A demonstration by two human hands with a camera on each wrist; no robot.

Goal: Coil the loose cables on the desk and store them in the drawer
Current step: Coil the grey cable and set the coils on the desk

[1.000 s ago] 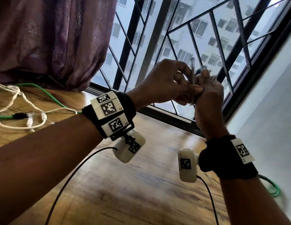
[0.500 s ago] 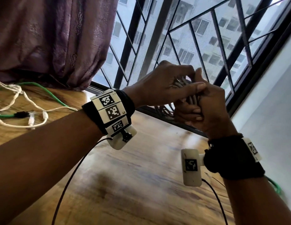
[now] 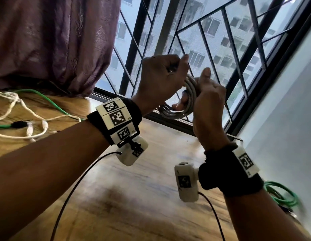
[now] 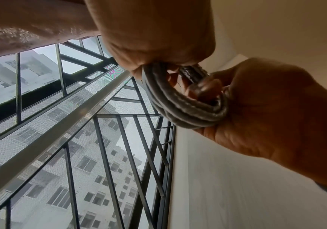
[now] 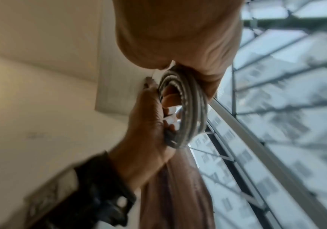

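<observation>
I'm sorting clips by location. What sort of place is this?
Probably a room in a high-rise flat, at a wooden desk by the window: a purple curtain, a barred window facing an apartment block, and loose cables on the desk.

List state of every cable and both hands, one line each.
grey cable: coiled in loops, held up off the desk by both hands.
left hand: fingers curled round the coil's top.
right hand: grips the coil's side.
white cable: loose, uncoiled on the desk.
green cable: looped on the desk, far right.
</observation>
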